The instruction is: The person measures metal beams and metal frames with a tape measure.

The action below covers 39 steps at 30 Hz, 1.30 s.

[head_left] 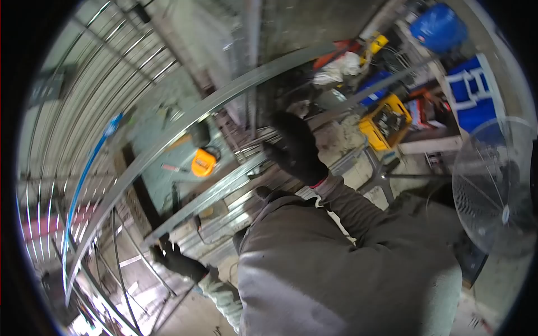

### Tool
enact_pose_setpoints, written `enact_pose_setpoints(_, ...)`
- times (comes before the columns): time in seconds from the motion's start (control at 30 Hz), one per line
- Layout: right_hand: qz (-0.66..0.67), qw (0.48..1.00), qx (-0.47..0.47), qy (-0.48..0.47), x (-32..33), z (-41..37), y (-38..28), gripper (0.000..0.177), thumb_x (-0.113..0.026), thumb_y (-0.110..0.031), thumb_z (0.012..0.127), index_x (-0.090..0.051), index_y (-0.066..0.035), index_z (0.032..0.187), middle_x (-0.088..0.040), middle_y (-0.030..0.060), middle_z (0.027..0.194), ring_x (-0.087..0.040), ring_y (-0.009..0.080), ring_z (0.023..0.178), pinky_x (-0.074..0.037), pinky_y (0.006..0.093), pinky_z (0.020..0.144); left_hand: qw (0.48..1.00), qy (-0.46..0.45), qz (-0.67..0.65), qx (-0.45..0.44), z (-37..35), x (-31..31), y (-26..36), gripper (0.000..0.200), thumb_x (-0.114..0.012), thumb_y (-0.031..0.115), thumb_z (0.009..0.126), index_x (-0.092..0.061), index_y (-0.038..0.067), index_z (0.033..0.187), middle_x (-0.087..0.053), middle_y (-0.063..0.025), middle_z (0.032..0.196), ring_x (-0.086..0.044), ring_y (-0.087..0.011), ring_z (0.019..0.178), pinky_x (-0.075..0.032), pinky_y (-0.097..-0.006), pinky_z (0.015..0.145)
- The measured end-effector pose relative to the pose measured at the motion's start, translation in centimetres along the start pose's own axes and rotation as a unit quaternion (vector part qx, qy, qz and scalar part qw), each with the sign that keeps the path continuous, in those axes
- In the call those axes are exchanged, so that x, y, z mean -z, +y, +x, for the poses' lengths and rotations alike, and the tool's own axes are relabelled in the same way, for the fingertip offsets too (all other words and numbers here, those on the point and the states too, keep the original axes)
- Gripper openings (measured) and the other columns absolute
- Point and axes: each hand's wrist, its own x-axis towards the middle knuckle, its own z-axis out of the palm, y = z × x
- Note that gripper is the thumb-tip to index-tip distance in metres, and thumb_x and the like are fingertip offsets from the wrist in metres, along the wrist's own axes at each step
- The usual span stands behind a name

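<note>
My left hand (180, 262), in a black glove, is just below the left end of a straight metal bar (204, 199). Its fingers are apart, with the tips close to the bar. My right hand (296, 150), also in a black glove, is over the other end of this bar, thumb and fingers spread. Beyond the bar, an orange tape measure (203, 163) and a thin red-and-white pen-like item (174, 168) lie on a greenish work surface (178, 150). A long metal strip (230, 92), bowed by the lens, crosses in front of both hands.
At the left is a metal-bar grille (112, 61) with a blue hose (84, 173). A yellow crate (386, 122) of small parts and a blue bag (439, 28) are at upper right. A fan (493, 185) stands at the right. Metal rods (120, 269) are at lower left.
</note>
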Motion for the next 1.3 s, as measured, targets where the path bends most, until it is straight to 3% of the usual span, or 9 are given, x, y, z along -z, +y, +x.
enact_pose_setpoints(0.17, -0.092, 0.863, -0.349, 0.353, 5.0, -4.4, 9.6, 0.048, -0.075, -0.027, 0.103, -0.060, -0.006, 0.144, -0.068, 0.0076, 0.135, -0.068, 0.0227, 0.116, -0.054, 0.0387, 0.100, 0.903, -0.187, -0.307, 0.234, 1.1, 2.4, -3.7, 0.033, -0.059, 0.038, 0.109, -0.062, 0.011, 0.128, -0.062, -0.0115, 0.131, -0.058, -0.0310, 0.119, -0.046, -0.0473, 0.102)
enact_pose_setpoints(0.23, 0.281, 0.723, -0.435, 0.457, 6.1, -6.4, 13.4, 0.044, -0.073, -0.035, 0.104, -0.062, -0.013, 0.142, -0.066, 0.0043, 0.127, -0.067, 0.0189, 0.109, -0.055, 0.0384, 0.096, 0.819, -0.365, -0.346, 0.276, 4.1, 3.2, -7.6, 0.034, -0.058, 0.046, 0.109, -0.064, 0.013, 0.113, -0.065, -0.0131, 0.121, -0.057, -0.0317, 0.119, -0.046, -0.0477, 0.103)
enact_pose_setpoints(0.3, 0.190, 0.773, -0.470, 0.382, 5.8, -9.1, 16.2, 0.044, -0.072, -0.043, 0.103, -0.061, -0.019, 0.138, -0.064, 0.0022, 0.121, -0.066, 0.0176, 0.104, -0.056, 0.0407, 0.091, 0.843, -0.253, -0.336, 0.334, 1.9, -0.6, -2.9, 0.039, -0.061, 0.051, 0.107, -0.064, 0.013, 0.117, -0.067, -0.0151, 0.127, -0.060, -0.0338, 0.122, -0.049, -0.0502, 0.106)
enact_pose_setpoints(0.37, 0.433, 0.567, -0.590, 0.379, 7.5, -3.3, 11.9, 0.070, -0.079, -0.024, 0.097, -0.043, -0.012, 0.155, -0.065, 0.0137, 0.133, -0.065, 0.0243, 0.115, -0.058, 0.0404, 0.089, 0.758, -0.315, -0.440, 0.363, 4.4, -1.6, -4.4, 0.056, -0.067, 0.058, 0.103, -0.066, 0.012, 0.135, -0.069, -0.0178, 0.131, -0.065, -0.0369, 0.117, -0.053, -0.0529, 0.105)
enact_pose_setpoints(0.43, 0.320, 0.661, -0.588, 0.340, 5.5, -3.3, 12.7, 0.057, -0.080, -0.045, 0.094, -0.054, -0.015, 0.136, -0.067, 0.0022, 0.115, -0.068, 0.0147, 0.095, -0.058, 0.0418, 0.074, 0.620, -0.211, -0.543, 0.525, 6.7, -3.5, -4.7, 0.043, -0.057, 0.037, 0.107, -0.064, 0.015, 0.143, -0.073, -0.0005, 0.135, -0.068, -0.0245, 0.124, -0.036, -0.0621, 0.123)
enact_pose_setpoints(0.57, 0.227, 0.725, -0.521, 0.388, 4.5, -4.4, 13.9, 0.050, -0.078, -0.035, 0.093, -0.060, -0.007, 0.129, -0.072, 0.0047, 0.098, -0.066, 0.0245, 0.068, -0.058, 0.0395, 0.061, 0.794, -0.242, -0.387, 0.401, 6.3, -6.1, -4.4, 0.050, -0.058, 0.033, 0.106, -0.061, 0.004, 0.146, -0.070, -0.0102, 0.142, -0.067, -0.0285, 0.128, -0.040, -0.0562, 0.122)
enact_pose_setpoints(0.77, 0.663, 0.495, -0.409, 0.385, 4.1, -8.2, 18.0, 0.037, -0.071, -0.028, 0.101, -0.065, -0.002, 0.126, -0.074, 0.0135, 0.123, -0.073, 0.0326, 0.100, -0.059, 0.0459, 0.094, 0.916, -0.330, 0.115, -0.195, 4.1, -7.0, -3.4, 0.054, -0.061, 0.024, 0.103, -0.057, -0.007, 0.147, -0.068, -0.0220, 0.143, -0.063, -0.0406, 0.134, -0.045, -0.0539, 0.118)
enact_pose_setpoints(0.87, 0.751, 0.495, -0.238, 0.366, -3.4, -12.6, 20.6, 0.040, -0.069, -0.031, 0.105, -0.069, 0.000, 0.130, -0.071, 0.0183, 0.131, -0.070, 0.0344, 0.118, -0.057, 0.0436, 0.104, 0.928, -0.310, -0.202, 0.041, 4.6, -7.8, -5.5, 0.058, -0.058, 0.035, 0.103, -0.059, -0.003, 0.146, -0.069, -0.0202, 0.141, -0.062, -0.0427, 0.132, -0.041, -0.0654, 0.117)
enact_pose_setpoints(1.3, 0.894, -0.400, -0.192, 0.057, -0.8, -6.6, 6.5, 0.055, -0.062, -0.045, 0.106, -0.065, 0.000, 0.138, -0.066, 0.0198, 0.140, -0.065, 0.0370, 0.127, -0.053, 0.0490, 0.110, 0.797, -0.133, -0.498, 0.316, -0.1, -11.5, 0.5, 0.085, -0.046, 0.077, 0.102, -0.061, 0.002, 0.139, -0.067, -0.0241, 0.137, -0.064, -0.0448, 0.128, -0.050, -0.0682, 0.110)
